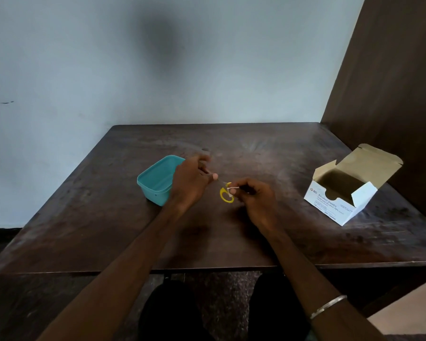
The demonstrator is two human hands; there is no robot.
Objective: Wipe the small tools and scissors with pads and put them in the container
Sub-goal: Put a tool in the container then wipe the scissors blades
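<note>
Over the middle of a dark, worn wooden desk (231,242) both bare hands meet around a small pair of scissors (226,194) with smooth yellow plastic loop handles and thin metal blades. The left hand (191,182) curls its fingers round the blade end, which is blurred and mostly hidden, while the right hand (255,199) pinches a small white pad (232,188) against the scissors just above the handles. A thin metal bangle (328,306) circles the right forearm. Just left of the left hand, partly behind it, stands a teal plastic container (155,180), rectangular with rounded corners and a raised rim, its lid off. Well apart at the right edge of the desk sits a white cardboard box (340,205) printed "Alcohol Swabs", its brown-lined flap standing open. The desk surface shows pale scuffs and streaks; broad bare stretches lie at its far side and along the near edge. A flat pale wall (84,70) rises behind it, and a dark wood panel (391,82) closes off the right.
</note>
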